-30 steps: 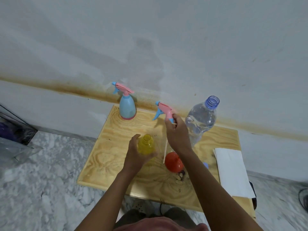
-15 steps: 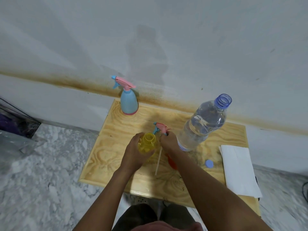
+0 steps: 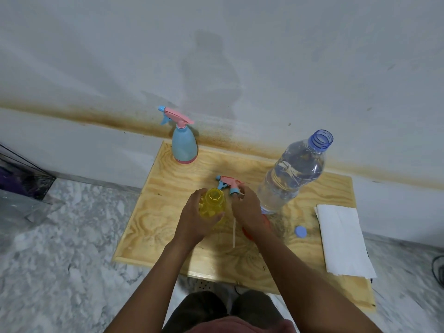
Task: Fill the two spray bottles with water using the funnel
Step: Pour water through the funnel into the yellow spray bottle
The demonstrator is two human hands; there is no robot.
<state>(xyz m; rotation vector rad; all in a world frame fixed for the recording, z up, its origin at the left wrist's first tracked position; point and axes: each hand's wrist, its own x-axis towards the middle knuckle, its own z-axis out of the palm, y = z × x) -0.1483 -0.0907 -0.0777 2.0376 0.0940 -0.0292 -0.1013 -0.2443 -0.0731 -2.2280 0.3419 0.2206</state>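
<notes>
My left hand (image 3: 192, 222) grips an uncapped yellow spray bottle (image 3: 212, 204) standing on the wooden board (image 3: 168, 188). My right hand (image 3: 247, 210) holds its removed pink and blue spray head (image 3: 228, 183) low beside the bottle, the white dip tube (image 3: 233, 233) trailing toward me over the board. Under my right wrist only an edge of the red funnel (image 3: 247, 233) shows. A blue spray bottle (image 3: 183, 146) with its head on stands at the board's far left. An open clear water bottle (image 3: 292, 173) stands to the right.
A small blue cap (image 3: 300, 231) lies on the board right of my right arm. A folded white paper towel (image 3: 342, 239) lies at the board's right edge. The wall rises directly behind the board, and marble floor surrounds it.
My right hand has brought the spray head down from above the board to just beside the yellow bottle. My left hand stays on the yellow bottle. The funnel is now mostly hidden.
</notes>
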